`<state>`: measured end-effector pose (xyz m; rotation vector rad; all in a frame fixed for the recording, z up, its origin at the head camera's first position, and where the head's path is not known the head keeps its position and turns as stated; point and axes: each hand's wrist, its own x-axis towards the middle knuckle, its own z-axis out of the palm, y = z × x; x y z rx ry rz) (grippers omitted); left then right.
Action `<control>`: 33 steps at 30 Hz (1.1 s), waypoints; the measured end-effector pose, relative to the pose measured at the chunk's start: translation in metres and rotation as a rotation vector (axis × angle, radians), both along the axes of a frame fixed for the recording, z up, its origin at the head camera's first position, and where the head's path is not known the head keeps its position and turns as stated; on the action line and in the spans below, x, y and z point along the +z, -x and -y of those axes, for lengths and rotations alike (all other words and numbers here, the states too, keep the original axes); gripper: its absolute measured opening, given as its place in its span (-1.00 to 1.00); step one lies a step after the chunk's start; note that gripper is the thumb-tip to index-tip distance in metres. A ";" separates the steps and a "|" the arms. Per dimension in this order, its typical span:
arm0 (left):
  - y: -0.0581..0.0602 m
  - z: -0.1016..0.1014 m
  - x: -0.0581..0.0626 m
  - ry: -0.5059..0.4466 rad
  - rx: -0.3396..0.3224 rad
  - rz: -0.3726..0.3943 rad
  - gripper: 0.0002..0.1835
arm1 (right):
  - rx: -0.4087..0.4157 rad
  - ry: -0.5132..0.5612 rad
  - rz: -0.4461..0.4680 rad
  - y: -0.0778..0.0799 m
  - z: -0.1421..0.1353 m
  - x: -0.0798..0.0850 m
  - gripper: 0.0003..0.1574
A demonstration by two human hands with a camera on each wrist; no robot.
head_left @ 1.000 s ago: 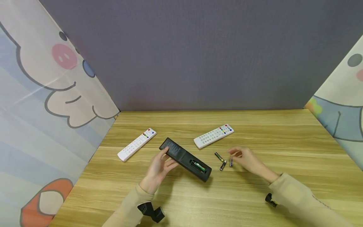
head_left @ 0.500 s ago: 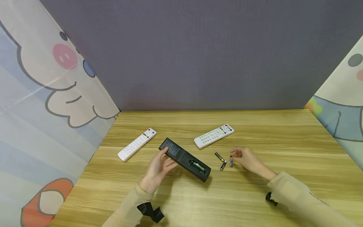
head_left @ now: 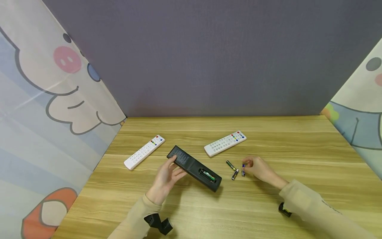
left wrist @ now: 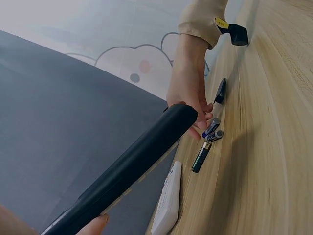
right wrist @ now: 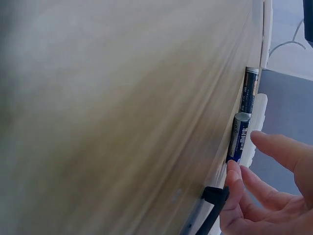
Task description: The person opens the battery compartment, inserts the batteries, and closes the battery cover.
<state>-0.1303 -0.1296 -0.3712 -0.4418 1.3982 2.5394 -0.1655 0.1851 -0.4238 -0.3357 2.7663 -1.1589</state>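
Observation:
My left hand point(head_left: 163, 183) holds a black remote control point(head_left: 191, 162), back side up and tilted above the table. Its battery compartment is uncovered, with one green battery point(head_left: 208, 175) lying in it. My right hand point(head_left: 259, 168) is down at a blue battery point(head_left: 243, 170) on the table. In the right wrist view its fingertips are right at the near end of that blue battery point(right wrist: 238, 138), while the thumb stands apart from it. Just left lie a green-and-black battery point(head_left: 230, 165) and a short dark battery point(head_left: 235, 174), end to end at an angle.
White remotes lie face up on the wooden table point(head_left: 226, 212): one on the left point(head_left: 144, 152), another behind the batteries point(head_left: 225, 143). A small dark piece point(left wrist: 221, 90) lies beyond the batteries in the left wrist view. A grey panel point(head_left: 209, 59) bounds the back.
My right hand has shifted slightly right and then a little down. The battery at its fingertips has turned to show its blue side. My left hand and the black remote control have hardly moved.

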 end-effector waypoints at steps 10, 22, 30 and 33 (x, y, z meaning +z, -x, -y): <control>-0.002 0.002 0.001 -0.011 -0.018 0.008 -0.59 | -0.001 -0.011 0.048 0.004 -0.002 -0.003 -0.63; -0.003 0.002 0.002 -0.011 -0.031 0.011 -0.61 | 0.016 -0.036 0.063 0.005 -0.001 0.002 -0.70; -0.002 0.001 0.002 -0.022 -0.028 0.003 -0.66 | 0.016 -0.009 0.100 0.003 -0.001 0.005 -0.70; -0.002 0.000 0.003 -0.011 -0.022 0.011 -0.66 | 0.008 0.021 0.115 0.003 -0.002 0.006 -0.70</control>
